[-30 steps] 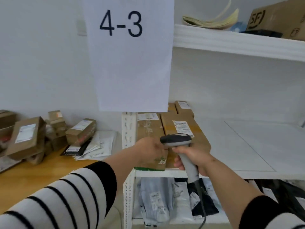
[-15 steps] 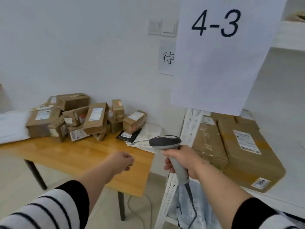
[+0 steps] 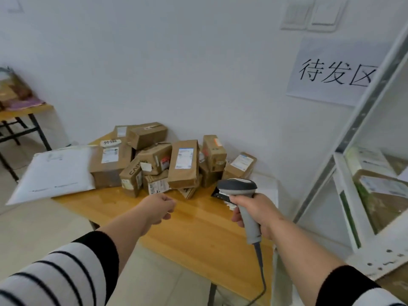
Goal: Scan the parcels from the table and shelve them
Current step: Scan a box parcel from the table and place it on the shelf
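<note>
A heap of brown cardboard parcels (image 3: 183, 163) lies at the back of the wooden table (image 3: 198, 226), beside a large white mailer bag (image 3: 55, 173) on the left. My right hand (image 3: 258, 214) grips the handle of a grey barcode scanner (image 3: 239, 187), its head pointing toward the heap. My left hand (image 3: 157, 208) hovers over the table in front of the parcels, fingers loosely curled, holding nothing. The white shelf unit (image 3: 351, 195) stands at the right with shelved boxes (image 3: 384, 191) on it.
A paper sign with black characters (image 3: 335, 71) hangs on the wall. Flat white and black envelopes (image 3: 223, 196) lie behind the scanner. A second table (image 3: 22, 111) with bags stands at the far left. The scanner's cable (image 3: 261, 272) hangs down past the table's front edge.
The view has swung left from the shelf to the table. My left hand let go of the shelved box and came back over the table. The scanner stays in my right hand.
</note>
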A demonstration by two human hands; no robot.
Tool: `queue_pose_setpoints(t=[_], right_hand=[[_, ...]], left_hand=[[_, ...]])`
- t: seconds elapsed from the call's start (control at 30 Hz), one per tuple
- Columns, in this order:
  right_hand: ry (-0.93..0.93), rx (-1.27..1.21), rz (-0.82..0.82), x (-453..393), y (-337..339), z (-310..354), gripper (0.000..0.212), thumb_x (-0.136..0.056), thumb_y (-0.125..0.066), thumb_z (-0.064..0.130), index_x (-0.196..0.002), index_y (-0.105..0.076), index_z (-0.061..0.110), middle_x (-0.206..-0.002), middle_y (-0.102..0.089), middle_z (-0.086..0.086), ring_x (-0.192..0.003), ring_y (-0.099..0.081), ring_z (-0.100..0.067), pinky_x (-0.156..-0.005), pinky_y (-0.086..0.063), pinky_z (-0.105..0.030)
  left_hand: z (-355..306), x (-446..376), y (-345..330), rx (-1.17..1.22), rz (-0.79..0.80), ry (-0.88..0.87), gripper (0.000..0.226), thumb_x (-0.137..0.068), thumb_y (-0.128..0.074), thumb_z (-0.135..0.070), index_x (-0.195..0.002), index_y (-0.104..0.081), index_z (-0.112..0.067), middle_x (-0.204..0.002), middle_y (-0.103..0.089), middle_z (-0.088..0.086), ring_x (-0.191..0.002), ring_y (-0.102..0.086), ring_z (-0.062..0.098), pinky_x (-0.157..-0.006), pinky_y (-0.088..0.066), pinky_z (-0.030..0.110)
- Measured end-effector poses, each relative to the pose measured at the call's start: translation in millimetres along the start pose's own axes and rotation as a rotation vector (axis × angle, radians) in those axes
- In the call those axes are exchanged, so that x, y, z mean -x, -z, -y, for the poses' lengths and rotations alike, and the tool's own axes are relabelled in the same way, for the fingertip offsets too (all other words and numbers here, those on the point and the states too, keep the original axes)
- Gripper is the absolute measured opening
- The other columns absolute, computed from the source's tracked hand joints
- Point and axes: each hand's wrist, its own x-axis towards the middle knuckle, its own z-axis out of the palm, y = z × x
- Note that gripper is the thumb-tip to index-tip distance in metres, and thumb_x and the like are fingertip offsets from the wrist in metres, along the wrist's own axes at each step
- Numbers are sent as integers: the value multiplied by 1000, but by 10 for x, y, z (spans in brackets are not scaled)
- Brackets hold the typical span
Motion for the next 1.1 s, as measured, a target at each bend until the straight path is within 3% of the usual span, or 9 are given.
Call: queue_pose_setpoints(t=[0.17, 0.33, 0.47, 0.6, 0.7, 0.8, 0.97, 1.03, 1.1], right_hand=[[-24, -3, 3, -557, -292, 110, 28, -87, -77, 27, -97, -69, 3, -80, -72, -15, -67, -73, -24, -58, -57, -32], [-26, -25, 22, -1323, -491, 155, 30, -85, -78, 29, -99, -69, 5, -82, -73, -14, -73, -76, -27, -68, -62, -40], [-60, -70, 40, -1886, -644, 229, 29, -84, -79, 29, -98, -70, 5, -82, -72, -14, -70, -75, -25, -63, -62, -37], [-93, -106, 37, -2325, -782, 246, 28, -82, -80, 29, -98, -71, 9, -86, -72, -11, -79, -73, -23, -80, -62, -47], [-126, -83, 23, -2526, -895, 207, 30, -81, -79, 33, -101, -69, 14, -98, -71, -12, -95, -68, -29, -90, -58, -51], [-141, -93, 21, -2672, -1020, 181, 28, -82, -78, 36, -101, -67, 19, -97, -67, -9, -91, -63, -28, -75, -52, -39], [-193, -149, 9, -2860, -1215, 146, 27, -83, -77, 39, -103, -66, 24, -104, -68, -6, -95, -63, -22, -71, -49, -33], [-210, -167, 2, -2896, -1291, 141, 33, -83, -77, 41, -108, -66, 23, -104, -68, -4, -95, -63, -21, -70, -49, -32], [-227, -193, -17, -2924, -1356, 132, 42, -81, -79, 42, -115, -66, 21, -107, -69, -4, -96, -64, -21, -71, -50, -33]], left_hand=[[63, -538, 146, 34, 22, 39, 15, -96, -58, -33, -105, -63, -24, -102, -66, -1, -92, -64, 14, -71, -51, 30], [37, -1126, 185, 49, 18, 81, 21, -97, -56, -34, -113, -61, -22, -106, -65, -1, -95, -63, 15, -77, -52, 31], [-55, -1596, 253, 55, -4, 130, 28, -97, -57, -35, -121, -59, -22, -109, -63, 0, -98, -63, 16, -79, -53, 32], [-121, -2046, 229, 106, -16, 162, 45, -96, -58, -36, -137, -51, -20, -114, -61, 2, -100, -59, 17, -77, -51, 32], [-130, -2300, 145, 92, -7, 197, 60, -95, -59, -40, -147, -39, -18, -131, -55, 7, -110, -55, 22, -90, -52, 38], [-129, -2551, 58, 90, -31, 199, 62, -95, -58, -38, -149, -36, -17, -141, -49, 9, -123, -50, 28, -104, -45, 45], [-119, -2856, -57, 210, 30, 216, 54, -95, -59, -36, -144, -42, -19, -137, -52, 6, -122, -48, 26, -100, -40, 36], [-128, -2945, -88, 301, 51, 247, 49, -95, -61, -34, -140, -47, -22, -127, -54, 2, -113, -50, 23, -99, -42, 38], [-159, -3004, -99, 383, 70, 281, 47, -93, -63, -34, -138, -49, -26, -113, -53, -3, -100, -49, 18, -87, -44, 36]])
